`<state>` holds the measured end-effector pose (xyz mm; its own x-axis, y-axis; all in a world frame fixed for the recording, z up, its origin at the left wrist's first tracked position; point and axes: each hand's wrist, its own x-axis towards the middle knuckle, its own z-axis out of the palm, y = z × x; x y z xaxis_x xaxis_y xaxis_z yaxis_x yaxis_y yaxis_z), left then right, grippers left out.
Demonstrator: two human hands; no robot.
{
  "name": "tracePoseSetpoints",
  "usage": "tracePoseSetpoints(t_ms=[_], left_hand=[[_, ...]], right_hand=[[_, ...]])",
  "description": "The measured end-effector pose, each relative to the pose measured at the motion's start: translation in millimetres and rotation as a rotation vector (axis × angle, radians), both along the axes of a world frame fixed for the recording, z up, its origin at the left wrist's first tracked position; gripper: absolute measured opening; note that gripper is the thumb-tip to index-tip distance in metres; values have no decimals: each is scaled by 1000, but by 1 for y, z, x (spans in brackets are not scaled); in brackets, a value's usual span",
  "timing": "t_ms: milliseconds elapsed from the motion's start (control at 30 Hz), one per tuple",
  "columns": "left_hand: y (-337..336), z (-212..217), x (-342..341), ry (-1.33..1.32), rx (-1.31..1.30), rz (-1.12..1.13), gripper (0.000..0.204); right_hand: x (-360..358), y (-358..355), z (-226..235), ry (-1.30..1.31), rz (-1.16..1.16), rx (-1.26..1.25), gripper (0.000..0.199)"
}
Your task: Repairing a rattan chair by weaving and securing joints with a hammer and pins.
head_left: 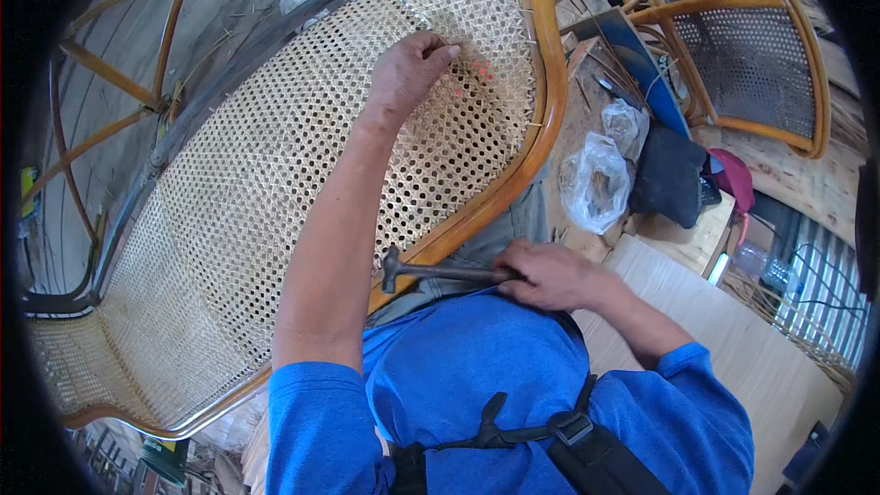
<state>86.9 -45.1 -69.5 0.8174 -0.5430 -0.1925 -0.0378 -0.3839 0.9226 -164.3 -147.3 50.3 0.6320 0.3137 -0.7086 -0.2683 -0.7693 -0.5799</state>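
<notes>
Blue shirt (477, 376) nearest; right hand (550, 275) grips a hammer (440, 270) beside the chair frame (513, 183).
Left hand (408, 73), fingers bunched, presses the cane weave (275, 174); a stray hammer blow could tear it.

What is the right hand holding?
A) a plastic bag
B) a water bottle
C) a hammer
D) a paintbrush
C: the right hand is closed around the handle of a small hammer, its head lying by the wooden frame, while the left hand presses on the woven cane.
</notes>
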Motion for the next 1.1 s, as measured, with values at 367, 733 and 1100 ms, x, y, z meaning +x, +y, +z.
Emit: tracePoseSetpoints(t_ms=[367,733,1100], left_hand=[[-8,7,-4,-53,103,63,33],[-13,-5,-12,-269,201,100,27],[-14,-7,-12,-284,177,115,23]], right_hand=[[39,-64,23,-386,-496,-192,28],[61,-64,4,-238,-504,-207,18],[73,-56,-14,-397,-371,-288,25]])
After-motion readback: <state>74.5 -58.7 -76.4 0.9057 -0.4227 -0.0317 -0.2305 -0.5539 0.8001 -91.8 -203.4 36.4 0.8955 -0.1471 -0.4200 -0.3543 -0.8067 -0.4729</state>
